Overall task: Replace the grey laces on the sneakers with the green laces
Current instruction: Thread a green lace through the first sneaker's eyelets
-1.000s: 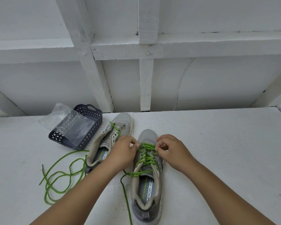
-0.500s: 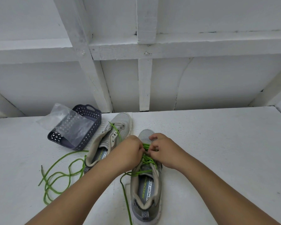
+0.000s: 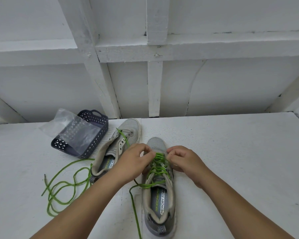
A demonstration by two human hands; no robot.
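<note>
Nearby, plastic bag [image 3: 71, 128] in perforated basket [image 3: 93, 140].

We count two grey sneakers: one near the middle [image 3: 158, 202], one to its left and farther back [image 3: 118, 149]. We count two green laces: one threaded across the near sneaker [image 3: 158, 167], one trailing in loops to the left [image 3: 64, 190]. There is one dark basket [image 3: 93, 135] at far left, one clear plastic bag [image 3: 71, 128] over it, and two hands, left [image 3: 133, 163] and right [image 3: 185, 161].
</note>
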